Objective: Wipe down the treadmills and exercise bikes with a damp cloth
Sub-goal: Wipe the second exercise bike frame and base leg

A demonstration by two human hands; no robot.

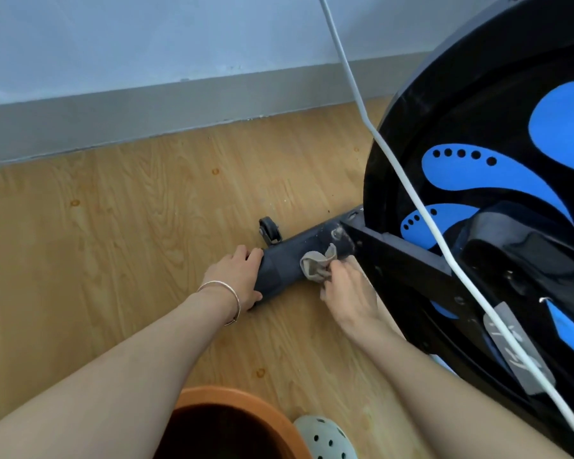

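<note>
A black exercise bike (497, 200) with blue swirl markings fills the right side. Its dark grey floor bar (289, 256) lies across the wooden floor, with a small black transport wheel (269, 230) at its far left end. My left hand (237, 278), with a thin bracelet on the wrist, grips the bar's left end. My right hand (348, 293) holds a crumpled grey cloth (318, 265) pressed against the top of the bar, close to where the bike's frame joins it.
An orange basin (246, 405) sits on the wooden floor (113, 233) at the bottom edge, beside a pale perforated clog (325, 437). A white cable (395, 167) hangs diagonally in front of the bike. A grey skirting board and pale wall (146, 61) run behind.
</note>
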